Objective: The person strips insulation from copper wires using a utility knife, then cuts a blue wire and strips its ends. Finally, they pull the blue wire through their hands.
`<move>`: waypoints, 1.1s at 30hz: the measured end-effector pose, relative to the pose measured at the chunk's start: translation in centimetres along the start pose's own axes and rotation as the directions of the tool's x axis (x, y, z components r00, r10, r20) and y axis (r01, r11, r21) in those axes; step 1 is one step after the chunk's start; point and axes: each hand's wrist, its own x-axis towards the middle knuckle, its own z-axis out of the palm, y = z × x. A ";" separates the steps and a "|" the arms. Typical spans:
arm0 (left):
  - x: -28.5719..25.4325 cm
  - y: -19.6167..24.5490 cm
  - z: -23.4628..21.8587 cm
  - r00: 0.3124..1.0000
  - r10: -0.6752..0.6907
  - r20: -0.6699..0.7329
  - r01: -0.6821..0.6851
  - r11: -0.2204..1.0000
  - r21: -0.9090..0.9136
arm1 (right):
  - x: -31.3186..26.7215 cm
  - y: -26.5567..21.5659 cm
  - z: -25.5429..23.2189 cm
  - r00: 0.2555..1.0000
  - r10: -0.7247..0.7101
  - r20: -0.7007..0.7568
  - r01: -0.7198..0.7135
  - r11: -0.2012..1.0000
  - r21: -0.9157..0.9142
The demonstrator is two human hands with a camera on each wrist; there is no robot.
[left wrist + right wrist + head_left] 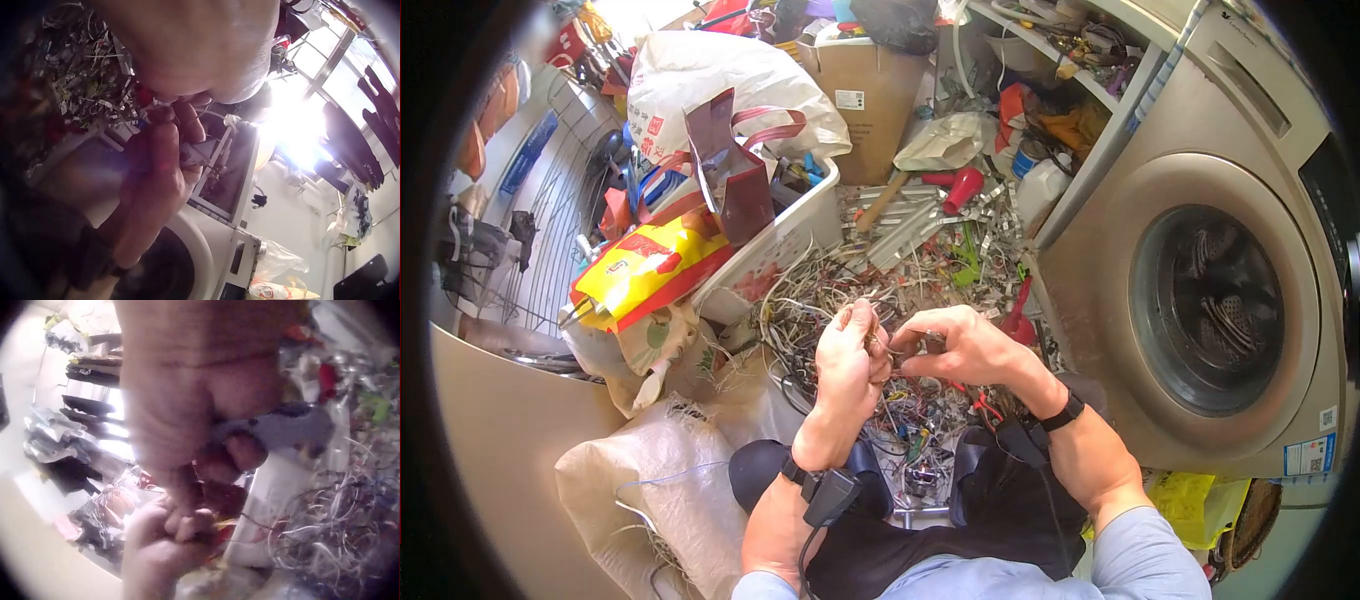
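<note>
My left hand (847, 355) is raised over the scrap pile, its fingers curled around a small bundle of thin wire (870, 338); most of the bundle is hidden by the fingers. Close beside it, my right hand (965, 345) has its fingertips right at the wire. A flat grey blade-like piece (281, 431) is gripped in the right hand and sticks out past the curled fingers in the right wrist view. In the left wrist view the right hand (156, 159) meets the left hand (194, 50) at the fingertips.
Tangled cables and metal scrap (920, 400) cover the floor between the knees. A white basket (785, 235) stands to the left, a washing machine (1200, 290) to the right. Beyond the pile lie a red hair dryer (965, 188) and a wooden-handled tool (882, 200). A woven sack (640, 470) lies front left.
</note>
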 end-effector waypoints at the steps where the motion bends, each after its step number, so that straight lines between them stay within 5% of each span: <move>1: 0.0 -0.1 0.2 1.000 0.000 -0.002 0.000 1.000 -0.001 | 0.0 0.3 0.2 1.000 0.001 0.001 -0.001 1.000 0.001; 3: 0.0 -0.4 0.6 0.996 0.073 -0.041 -0.071 0.996 0.048 | 0.1 0.8 0.7 1.000 -0.025 0.018 0.025 0.998 -0.049; 5: 0.3 -0.7 0.4 0.996 0.074 -0.047 -0.071 0.996 0.057 | 0.0 0.4 0.8 1.000 0.012 -0.016 -0.011 0.996 0.084; 7: 0.4 -0.8 0.3 0.996 0.075 -0.051 -0.072 0.995 0.063 | 0.2 -1.1 0.0 0.929 0.352 0.110 -0.367 0.848 0.383; 9: 0.3 -0.6 0.4 0.998 0.067 -0.001 -0.067 0.997 0.045 | 0.2 0.7 0.4 0.937 0.344 0.056 -0.325 0.806 0.495; 11: -0.2 -0.6 1.2 0.996 0.083 -0.040 -0.082 0.996 0.039 | 0.3 2.2 0.3 0.917 0.313 -0.249 -0.266 0.942 0.204; 12: -0.4 -0.7 1.8 0.992 0.098 -0.076 -0.095 0.995 0.033 | 0.5 2.6 0.6 0.892 0.327 -0.312 -0.266 0.938 0.224; 23: -1.8 -3.2 2.5 0.994 0.092 0.066 -0.093 0.996 0.008 | 2.2 3.4 1.6 0.710 0.555 -0.433 -0.202 0.750 0.630; 26: -4.6 -5.1 2.5 0.985 0.079 0.152 -0.095 0.990 0.104 | 2.5 6.3 -1.6 0.550 0.669 -0.499 -0.059 0.628 0.776; 29: -4.1 -4.8 1.7 0.987 0.076 0.143 -0.093 0.988 0.120 | 1.4 7.3 -3.1 0.677 0.589 -0.441 0.055 0.558 0.828; 31: -2.7 -3.3 1.0 0.983 0.065 0.174 -0.052 0.996 -0.079 | 1.5 6.1 -2.7 0.685 0.588 -0.431 0.039 0.561 0.827; 33: -2.6 -2.3 0.4 0.988 0.031 0.153 -0.021 0.997 -0.069 | 1.6 6.3 -2.6 0.707 0.551 -0.443 0.052 0.585 0.810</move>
